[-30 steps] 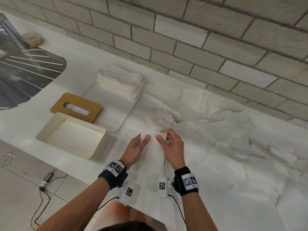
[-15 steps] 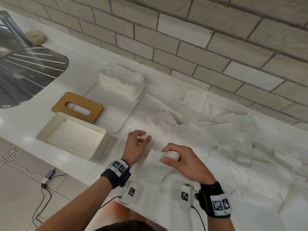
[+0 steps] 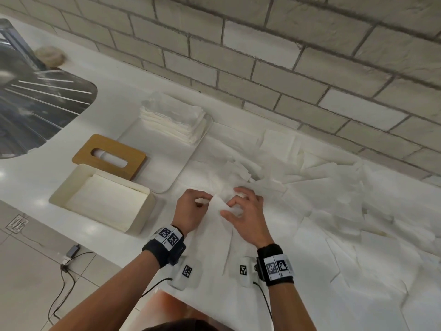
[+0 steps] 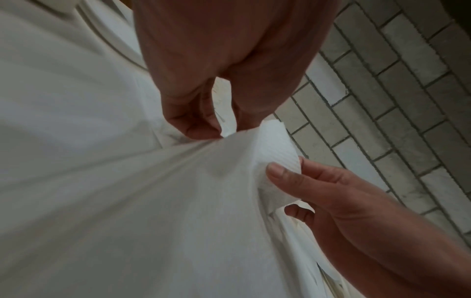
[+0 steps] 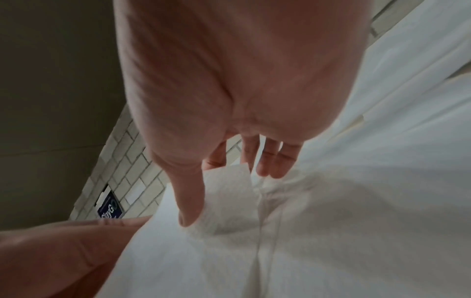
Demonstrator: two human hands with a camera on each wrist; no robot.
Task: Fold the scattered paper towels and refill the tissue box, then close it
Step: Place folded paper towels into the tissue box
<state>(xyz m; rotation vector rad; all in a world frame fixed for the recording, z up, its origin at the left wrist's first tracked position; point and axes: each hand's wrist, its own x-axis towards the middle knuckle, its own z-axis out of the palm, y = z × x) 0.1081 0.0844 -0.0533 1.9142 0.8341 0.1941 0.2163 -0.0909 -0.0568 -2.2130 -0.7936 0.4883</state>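
Both hands hold one white paper towel (image 3: 220,209) at the counter's near edge. My left hand (image 3: 191,207) pinches its left corner (image 4: 226,131) between thumb and fingers. My right hand (image 3: 241,209) pinches the towel's right corner (image 5: 226,181) between thumb and forefinger. The cream tissue box (image 3: 133,218) stands open to the left with a flat layer of paper inside. Its wooden slotted lid (image 3: 83,156) lies just behind it. A stack of folded towels (image 3: 171,118) rests on a white tray (image 3: 167,173) beyond the box.
Loose unfolded paper towels (image 3: 334,199) cover the counter to the right up to the brick wall (image 3: 286,56). A steel sink drainer (image 3: 35,101) lies at far left. The counter edge runs below my wrists, with tiled floor and a cable (image 3: 64,266) underneath.
My right hand came back left from the lower right and met the left hand. Both now pinch the towel's far edge, lifted off the counter.
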